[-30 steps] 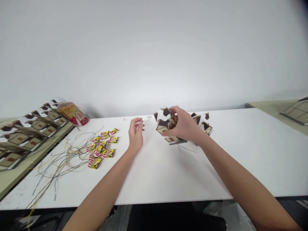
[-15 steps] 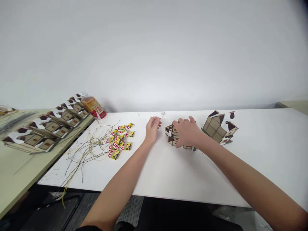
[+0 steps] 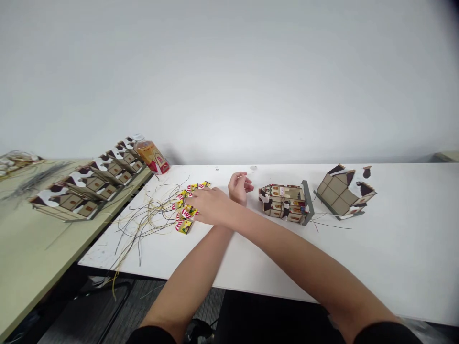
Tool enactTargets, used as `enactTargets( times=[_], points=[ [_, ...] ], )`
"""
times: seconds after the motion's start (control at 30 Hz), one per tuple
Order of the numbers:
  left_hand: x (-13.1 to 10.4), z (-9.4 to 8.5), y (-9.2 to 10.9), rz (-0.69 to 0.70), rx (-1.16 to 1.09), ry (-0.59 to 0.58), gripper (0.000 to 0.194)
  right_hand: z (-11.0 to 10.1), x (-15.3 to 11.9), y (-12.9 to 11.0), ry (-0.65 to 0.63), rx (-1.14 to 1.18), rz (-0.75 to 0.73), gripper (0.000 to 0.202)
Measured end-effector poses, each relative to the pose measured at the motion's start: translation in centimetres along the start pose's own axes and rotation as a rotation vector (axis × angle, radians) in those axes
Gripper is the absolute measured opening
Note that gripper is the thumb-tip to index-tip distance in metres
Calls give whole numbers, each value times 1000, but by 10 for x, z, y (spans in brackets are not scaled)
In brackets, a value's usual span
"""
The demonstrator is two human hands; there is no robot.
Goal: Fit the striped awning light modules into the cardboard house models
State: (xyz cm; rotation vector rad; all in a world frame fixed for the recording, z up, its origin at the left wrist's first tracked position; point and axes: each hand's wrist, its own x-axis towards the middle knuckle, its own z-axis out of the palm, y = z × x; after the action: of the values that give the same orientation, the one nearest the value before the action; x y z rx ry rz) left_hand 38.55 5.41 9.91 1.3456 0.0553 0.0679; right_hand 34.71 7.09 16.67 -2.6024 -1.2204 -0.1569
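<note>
The right hand (image 3: 208,205) is crossed over the left forearm (image 3: 210,253) and placed on the small yellow pieces (image 3: 184,227), toward the left edge of the white bench (image 3: 401,248); whether its fingers are closed on one cannot be told. The left hand (image 3: 239,188) is held nearer the back edge, fingers loosely curled and parted. To its right, a model house (image 3: 278,205) is laid on its side.

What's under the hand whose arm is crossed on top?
Small yellow pieces with red-and-white stripes peek out beside the right hand, on the white table. Whatever lies beneath its palm is covered, so I can't tell.
</note>
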Motion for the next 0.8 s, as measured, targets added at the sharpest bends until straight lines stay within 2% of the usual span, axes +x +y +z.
enactTargets(
  times=[0.1, 0.27, 0.4, 0.57, 0.8],
  points=[
    [2, -1, 2, -21, -48, 22, 27, 17, 18, 1, 2, -57, -13, 24],
    [-2, 2, 6, -53, -108, 12, 23, 27, 25, 0, 63, -138, -47, 24],
    [-5, 3, 6, -64, -122, -11, 20, 29, 25, -4, 71, -205, -84, 20],
    [-5, 2, 6, -67, -141, 14, 25, 26, 26, -10, 90, -266, -114, 21],
    [-5, 1, 7, -63, -160, 28, 28, 31, 27, -14, 62, -252, -91, 18]
  ],
)
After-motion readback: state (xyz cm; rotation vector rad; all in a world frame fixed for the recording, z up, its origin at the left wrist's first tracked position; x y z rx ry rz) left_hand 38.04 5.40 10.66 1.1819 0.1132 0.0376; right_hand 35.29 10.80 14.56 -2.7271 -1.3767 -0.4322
